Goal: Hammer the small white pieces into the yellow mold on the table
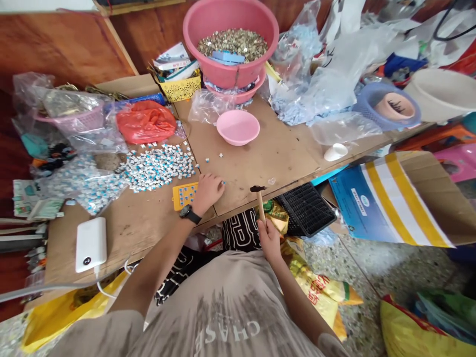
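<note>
My left hand (209, 191) rests at the right end of a yellow tray (180, 197) dotted with small blue pieces. Its fingertips are pressed together around a tiny blue piece (223, 183). My right hand (269, 239) is wrapped round the wooden handle of a small hammer (260, 206), whose dark head is at the table's front edge. A heap of small blue and white pieces (159, 166) lies behind the yellow tray. Farther back sits a shallow pink bowl (238, 128).
A large pink basin (230, 69) of metal bits stands at the back. A white power bank (91, 245) with a cable lies at the left front. Plastic bags (320, 84) and a blue basket (366, 106) are at the right, above a cardboard box (394, 198).
</note>
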A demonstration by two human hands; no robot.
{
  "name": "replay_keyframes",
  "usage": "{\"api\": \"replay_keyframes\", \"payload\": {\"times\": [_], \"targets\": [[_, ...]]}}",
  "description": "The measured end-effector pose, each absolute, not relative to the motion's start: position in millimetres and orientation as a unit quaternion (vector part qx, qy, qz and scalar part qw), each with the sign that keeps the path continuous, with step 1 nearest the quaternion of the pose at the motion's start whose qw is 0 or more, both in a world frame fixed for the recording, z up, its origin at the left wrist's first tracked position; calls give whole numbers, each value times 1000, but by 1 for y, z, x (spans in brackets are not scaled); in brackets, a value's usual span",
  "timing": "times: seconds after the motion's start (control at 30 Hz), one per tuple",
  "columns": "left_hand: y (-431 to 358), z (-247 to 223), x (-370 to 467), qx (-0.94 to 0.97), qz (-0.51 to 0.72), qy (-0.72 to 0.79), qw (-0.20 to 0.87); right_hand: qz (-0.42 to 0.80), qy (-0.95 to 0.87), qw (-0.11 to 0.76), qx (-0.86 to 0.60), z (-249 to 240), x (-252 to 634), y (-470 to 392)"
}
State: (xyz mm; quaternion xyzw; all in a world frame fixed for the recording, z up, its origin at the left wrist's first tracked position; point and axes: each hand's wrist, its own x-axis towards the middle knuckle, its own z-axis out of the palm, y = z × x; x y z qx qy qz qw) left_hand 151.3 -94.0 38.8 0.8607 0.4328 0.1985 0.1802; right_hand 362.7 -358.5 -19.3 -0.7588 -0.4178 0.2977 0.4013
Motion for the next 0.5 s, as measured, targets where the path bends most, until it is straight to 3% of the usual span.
{"api": "replay_keyframes", "payload": {"times": [0.2,0.37,0.5], "targets": [[-118,49,61,739,298,573,193,299,-435,410,-744,-6,363,-348],[-147,30,-22,641,356,672,107,281,-527,322,-735,10,363,-320],[-174,16,-37,616,348,701,91,216,-595,236,-738,23,361,-269]]}}
